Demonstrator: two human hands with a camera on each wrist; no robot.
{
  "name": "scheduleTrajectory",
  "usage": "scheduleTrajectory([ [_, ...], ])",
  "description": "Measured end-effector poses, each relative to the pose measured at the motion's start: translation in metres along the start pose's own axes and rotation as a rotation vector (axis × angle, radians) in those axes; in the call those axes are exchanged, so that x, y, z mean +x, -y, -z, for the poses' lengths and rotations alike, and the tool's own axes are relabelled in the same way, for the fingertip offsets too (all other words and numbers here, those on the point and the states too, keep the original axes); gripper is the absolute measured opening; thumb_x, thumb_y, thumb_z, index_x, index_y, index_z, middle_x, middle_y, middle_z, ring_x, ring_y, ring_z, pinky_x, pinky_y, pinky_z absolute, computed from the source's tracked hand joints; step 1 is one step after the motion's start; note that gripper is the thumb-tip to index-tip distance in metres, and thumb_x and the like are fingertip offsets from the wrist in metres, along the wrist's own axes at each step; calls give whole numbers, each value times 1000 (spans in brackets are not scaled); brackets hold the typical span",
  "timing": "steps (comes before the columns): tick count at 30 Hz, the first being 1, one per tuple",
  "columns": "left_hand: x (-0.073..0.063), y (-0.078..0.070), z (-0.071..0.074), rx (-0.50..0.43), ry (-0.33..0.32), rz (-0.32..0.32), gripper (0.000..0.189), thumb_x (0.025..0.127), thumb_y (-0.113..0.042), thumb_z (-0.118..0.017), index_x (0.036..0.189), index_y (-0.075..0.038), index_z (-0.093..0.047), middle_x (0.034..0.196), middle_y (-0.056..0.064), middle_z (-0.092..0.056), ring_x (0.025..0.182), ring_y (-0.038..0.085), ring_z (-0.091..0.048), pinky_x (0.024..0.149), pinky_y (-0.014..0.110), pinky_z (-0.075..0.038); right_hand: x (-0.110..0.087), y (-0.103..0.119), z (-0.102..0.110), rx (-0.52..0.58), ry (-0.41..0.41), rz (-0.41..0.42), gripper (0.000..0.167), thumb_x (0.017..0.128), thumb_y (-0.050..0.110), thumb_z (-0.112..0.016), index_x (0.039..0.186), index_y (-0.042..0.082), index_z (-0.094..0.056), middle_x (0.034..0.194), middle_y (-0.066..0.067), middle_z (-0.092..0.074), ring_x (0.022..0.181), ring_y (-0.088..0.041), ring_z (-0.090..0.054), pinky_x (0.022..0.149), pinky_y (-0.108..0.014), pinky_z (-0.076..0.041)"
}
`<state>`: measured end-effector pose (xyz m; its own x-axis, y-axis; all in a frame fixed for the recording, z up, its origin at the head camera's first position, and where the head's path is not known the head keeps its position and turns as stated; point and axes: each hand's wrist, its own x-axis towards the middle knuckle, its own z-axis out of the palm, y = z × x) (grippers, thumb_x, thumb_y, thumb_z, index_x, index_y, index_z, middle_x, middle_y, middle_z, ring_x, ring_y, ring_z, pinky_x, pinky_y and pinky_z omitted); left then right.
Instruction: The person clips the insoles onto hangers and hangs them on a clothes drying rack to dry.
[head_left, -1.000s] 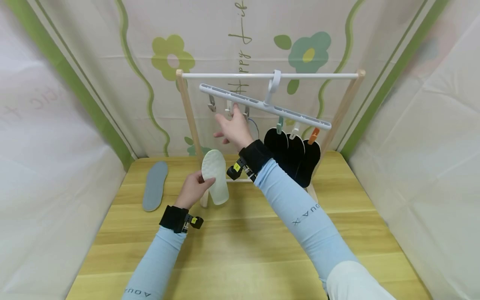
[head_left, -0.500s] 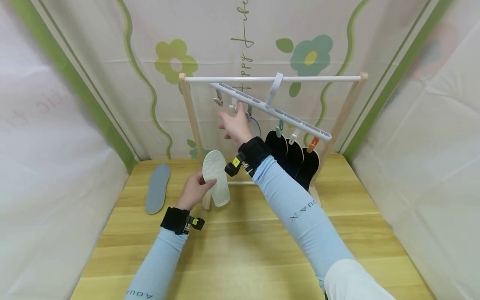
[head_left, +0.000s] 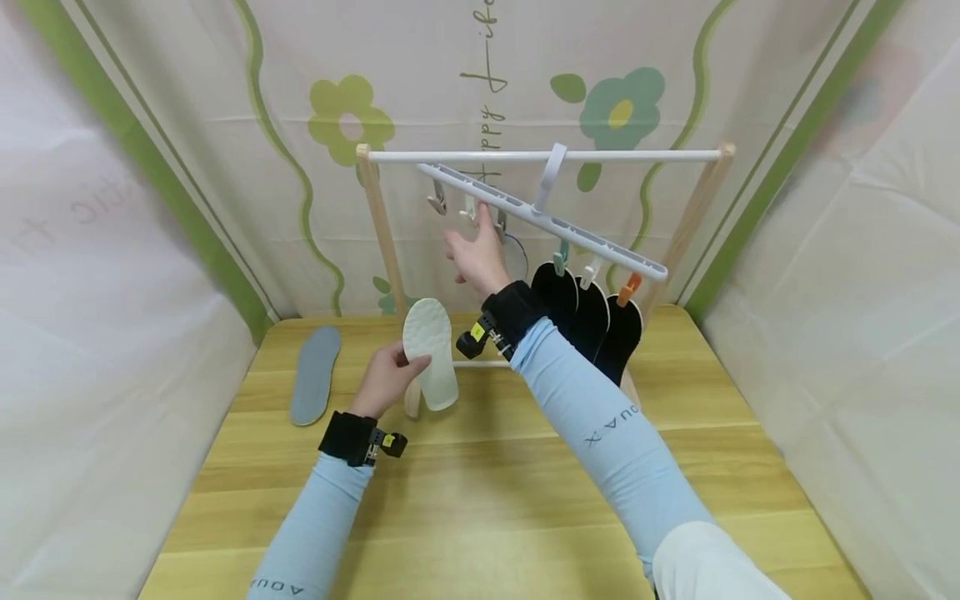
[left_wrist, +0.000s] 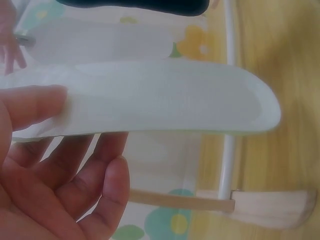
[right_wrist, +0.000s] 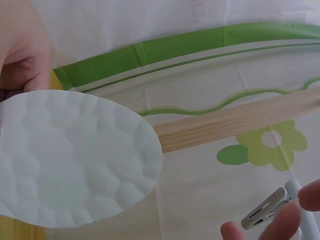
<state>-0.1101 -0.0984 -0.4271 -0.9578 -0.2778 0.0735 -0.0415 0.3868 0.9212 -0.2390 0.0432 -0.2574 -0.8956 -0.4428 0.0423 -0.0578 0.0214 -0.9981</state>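
Note:
Near the rack's left leg my left hand (head_left: 386,379) pinches a pale green insole (head_left: 435,354) upright, thumb across its front and fingers behind. The dimpled wide end of this insole fills the left of the right wrist view. My right hand (head_left: 480,257) is raised under the left half of the grey clip hanger (head_left: 555,223). Its thumb and index finger come together at a white clip (head_left: 468,208), partly hidden. A grey clip (right_wrist: 265,207) hangs to its left, bare. Behind my right hand hangs a pale insole (left_wrist: 100,40), mostly covered in the head view.
The hanger hooks over the white rail (head_left: 450,156) of a wooden-legged rack and stands at a slant. Black insoles (head_left: 622,337) hang on the right from green, white and orange clips (head_left: 628,289). A grey insole (head_left: 315,375) lies on the table (head_left: 480,500) at left.
The hanger has turned, its left end moving back and right, its right end lower in view. My right hand has shifted slightly right with the white clip. The left hand stays about still.

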Motion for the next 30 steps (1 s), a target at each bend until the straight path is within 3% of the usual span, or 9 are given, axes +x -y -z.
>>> scheduleTrajectory([
  [9, -2, -5, -2, 3, 14, 6, 32, 96, -28, -68, 119, -7, -65, 110, 10, -68, 98, 25, -62, 85, 40, -54, -7, -5, 1, -8, -11, 30, 78, 101, 22, -57, 160, 31, -7, 162, -5, -22, 90, -20, -66, 44, -22, -41],
  [19, -5, -12, -3, 13, 8, -8, 33, 96, -28, -68, 121, -7, -65, 111, 11, -68, 99, 26, -63, 85, 42, -53, -19, -6, 2, -4, 18, 59, 76, 102, 24, -56, 160, 28, -8, 163, -5, -19, 100, -26, -68, 42, -22, -37],
  [25, -5, -18, -3, 17, 4, -17, 32, 96, -28, -68, 120, -7, -65, 111, 11, -68, 98, 25, -63, 84, 42, -53, -20, -4, 3, -10, 10, 69, 68, 104, 34, -52, 160, 26, -14, 161, 9, -26, 90, -22, -69, 46, -22, -37],
  [30, 2, -22, -3, -51, 16, -21, 35, 96, -29, -68, 123, -7, -64, 113, 11, -68, 100, 26, -63, 86, 45, -54, -18, -2, 2, 29, -2, 55, 65, 104, 37, -51, 159, 24, -19, 157, 4, -35, 81, -21, -66, 50, -23, -38],
])
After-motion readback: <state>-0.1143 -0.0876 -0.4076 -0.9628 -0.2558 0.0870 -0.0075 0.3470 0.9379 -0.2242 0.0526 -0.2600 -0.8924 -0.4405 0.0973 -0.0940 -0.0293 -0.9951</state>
